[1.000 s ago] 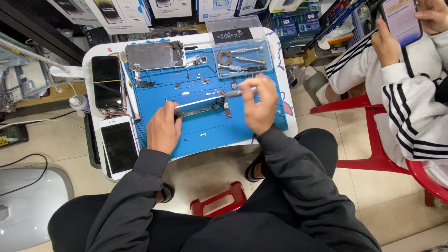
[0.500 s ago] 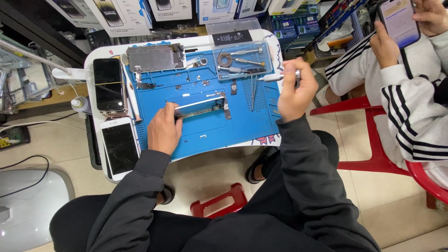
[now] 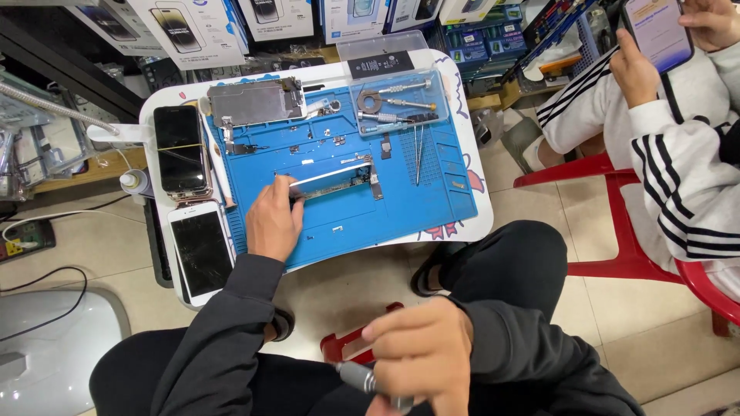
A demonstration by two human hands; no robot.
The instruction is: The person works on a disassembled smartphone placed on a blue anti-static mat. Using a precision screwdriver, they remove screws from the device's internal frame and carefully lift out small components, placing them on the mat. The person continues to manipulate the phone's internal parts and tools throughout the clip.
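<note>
1. Right hand (image 3: 420, 354) has moved off the mat: half a second ago it was up at the mat's right edge with a tool, now it sits low in the frame over the lap, well apart from the table (image 3: 478, 223).
2. Right hand's fingers are curled together around a grey driver (image 3: 366, 381); the tool pokes out left and below the fingers, its tip hidden.
3. Left hand (image 3: 274, 219) has stayed put on the blue mat (image 3: 401, 208), fingers pressed together on the left end of the phone frame (image 3: 335, 181).
4. Frame lies mid-mat, long side running left to right, slightly tilted up at the right end.
5. Metal plate (image 3: 254, 102) lies at the mat's top-left corner.
6. Clear tray (image 3: 397, 100) at the mat's top right holds screwdrivers and a ring-shaped part.
7. Tweezers (image 3: 418, 154) lie just below the tray, right of the frame, pointing down.
8. Small loose parts are scattered on the mat between the plate and the frame; too small to tell what they are.
9. Dark phone (image 3: 179, 149) lies on the table just left of the mat, with a white phone (image 3: 200, 250) below it, touching or nearly so.
10. Another person sits on a red chair (image 3: 617, 223) at right, holding a phone up in both hands.
</note>
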